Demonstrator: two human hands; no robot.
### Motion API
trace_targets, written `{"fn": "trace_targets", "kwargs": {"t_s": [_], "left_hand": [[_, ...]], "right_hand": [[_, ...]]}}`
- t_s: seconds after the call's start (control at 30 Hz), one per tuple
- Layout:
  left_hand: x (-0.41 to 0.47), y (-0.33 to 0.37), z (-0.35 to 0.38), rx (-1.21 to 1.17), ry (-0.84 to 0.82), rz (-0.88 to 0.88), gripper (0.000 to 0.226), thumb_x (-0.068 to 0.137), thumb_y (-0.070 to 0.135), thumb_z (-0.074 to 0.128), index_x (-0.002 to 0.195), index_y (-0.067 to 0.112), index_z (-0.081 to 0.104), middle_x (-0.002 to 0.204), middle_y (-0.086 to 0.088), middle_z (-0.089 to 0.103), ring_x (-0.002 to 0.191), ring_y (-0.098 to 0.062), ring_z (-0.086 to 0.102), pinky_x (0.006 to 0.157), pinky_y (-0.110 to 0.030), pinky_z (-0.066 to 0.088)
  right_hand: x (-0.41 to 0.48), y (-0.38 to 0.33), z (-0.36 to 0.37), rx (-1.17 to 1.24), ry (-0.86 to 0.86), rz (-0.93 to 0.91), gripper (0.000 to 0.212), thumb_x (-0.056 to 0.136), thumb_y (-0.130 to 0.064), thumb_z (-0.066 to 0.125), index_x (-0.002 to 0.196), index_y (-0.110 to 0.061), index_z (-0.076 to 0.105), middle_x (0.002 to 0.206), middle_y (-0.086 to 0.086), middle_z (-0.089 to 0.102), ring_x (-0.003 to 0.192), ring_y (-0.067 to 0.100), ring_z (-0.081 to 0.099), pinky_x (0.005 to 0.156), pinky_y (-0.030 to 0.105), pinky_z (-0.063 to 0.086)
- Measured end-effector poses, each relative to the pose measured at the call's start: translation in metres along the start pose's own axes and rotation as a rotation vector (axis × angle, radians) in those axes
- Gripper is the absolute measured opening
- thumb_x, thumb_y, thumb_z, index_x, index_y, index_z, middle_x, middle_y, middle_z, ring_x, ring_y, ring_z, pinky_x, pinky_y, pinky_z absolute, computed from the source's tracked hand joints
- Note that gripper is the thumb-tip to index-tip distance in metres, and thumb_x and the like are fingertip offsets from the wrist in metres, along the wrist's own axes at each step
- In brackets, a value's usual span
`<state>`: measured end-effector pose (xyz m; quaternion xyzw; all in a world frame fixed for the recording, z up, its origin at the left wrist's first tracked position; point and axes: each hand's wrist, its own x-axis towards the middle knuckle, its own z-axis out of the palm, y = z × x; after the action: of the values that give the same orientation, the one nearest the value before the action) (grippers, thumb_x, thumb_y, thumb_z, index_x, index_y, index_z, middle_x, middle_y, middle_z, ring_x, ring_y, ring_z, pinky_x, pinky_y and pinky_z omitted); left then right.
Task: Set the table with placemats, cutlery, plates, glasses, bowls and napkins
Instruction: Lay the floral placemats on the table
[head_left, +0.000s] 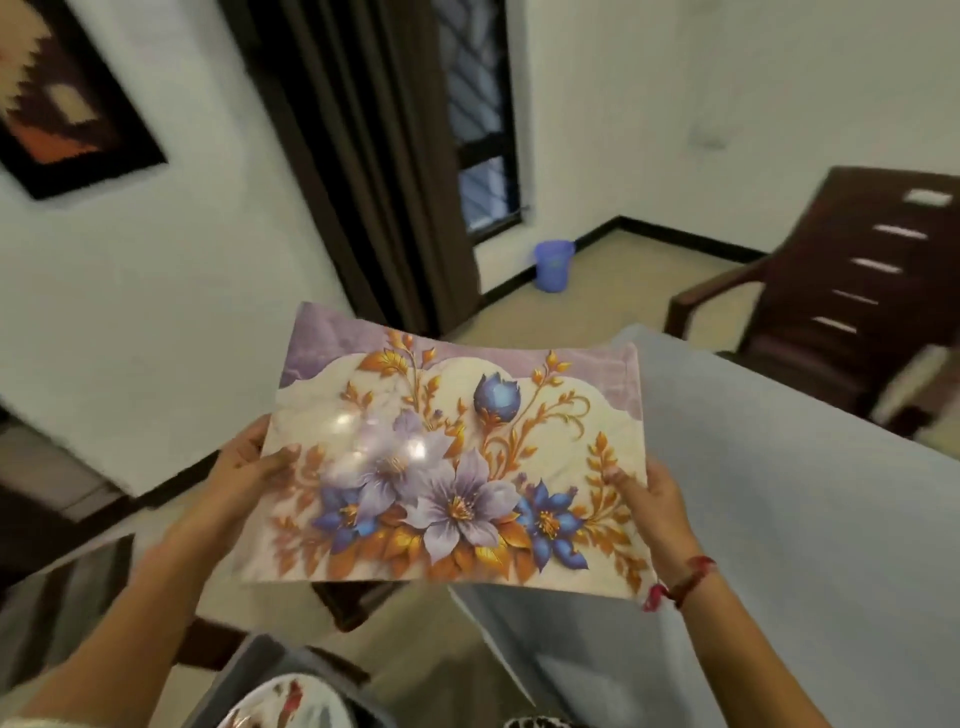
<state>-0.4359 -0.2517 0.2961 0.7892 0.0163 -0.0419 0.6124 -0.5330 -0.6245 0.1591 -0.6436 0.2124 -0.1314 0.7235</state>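
Currently the person holds a floral placemat (457, 457) in the air, just over the near corner of the grey-clothed table (779, 493). Left hand (249, 467) pinches its left edge and right hand (660, 504) pinches its right edge, thumbs on top.

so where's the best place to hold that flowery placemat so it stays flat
By its two short edges, one hand coming in from each side, thumb on top and fingers underneath. The placemat is a thin, wide sheet that bows a little between the left hand and the right hand, so a one-sided grip would likely let it flop.
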Motion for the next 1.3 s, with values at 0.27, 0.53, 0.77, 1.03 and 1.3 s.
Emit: {"fn": "trace_targets", "kwargs": {"t_s": [0.27,0.53,0.77,1.03,1.3], "left_hand": [[0.033,-0.03,0.154,0.103,-0.524,-0.094,0.02,0.092,0.003,0.054,0.109,0.01,0.061,0.094,-0.01,0.068,0.067,-0.014,0.066,0.054,-0.021,0.053],[0.037,-0.093,0.244,0.24,-0.746,-0.162,0.023,0.1,0.018,0.043,0.1,0.005,0.063,0.091,-0.016,0.066,0.077,-0.027,0.061,0.071,-0.033,0.05],[0.056,-0.12,0.239,0.257,-0.712,-0.378,0.023,0.096,0.015,0.052,0.104,-0.004,0.062,0.088,-0.02,0.067,0.073,-0.032,0.063,0.069,-0.036,0.052],[0.07,-0.132,0.231,0.159,-0.553,-0.417,0.022,0.088,0.019,0.067,0.1,0.002,0.064,0.078,-0.011,0.062,0.067,-0.028,0.057,0.074,-0.039,0.052],[0.08,-0.143,0.239,0.524,-0.444,0.028,0.025,0.09,0.02,0.062,0.076,0.0,0.066,0.076,-0.019,0.066,0.075,-0.037,0.062,0.07,-0.037,0.048]], "right_hand": [[-0.108,0.031,-0.137,-0.087,0.474,0.169,0.02,0.091,-0.014,0.058,0.109,-0.006,0.059,0.098,0.013,0.069,0.085,0.024,0.068,0.068,0.033,0.058],[-0.182,0.069,-0.152,-0.151,0.712,0.382,0.016,0.089,-0.015,0.06,0.105,-0.011,0.059,0.102,0.013,0.068,0.09,0.027,0.066,0.082,0.046,0.055],[-0.194,0.072,-0.136,-0.298,0.725,0.49,0.015,0.09,-0.016,0.057,0.104,-0.015,0.055,0.1,0.009,0.063,0.092,0.027,0.061,0.082,0.039,0.051],[-0.207,0.073,-0.123,-0.262,0.797,0.47,0.019,0.091,-0.017,0.057,0.11,-0.016,0.053,0.101,0.01,0.064,0.09,0.025,0.062,0.076,0.037,0.051],[-0.271,0.031,-0.183,-0.206,0.915,0.395,0.03,0.091,-0.004,0.055,0.12,-0.007,0.052,0.1,0.014,0.061,0.079,0.023,0.063,0.062,0.028,0.058]]}}
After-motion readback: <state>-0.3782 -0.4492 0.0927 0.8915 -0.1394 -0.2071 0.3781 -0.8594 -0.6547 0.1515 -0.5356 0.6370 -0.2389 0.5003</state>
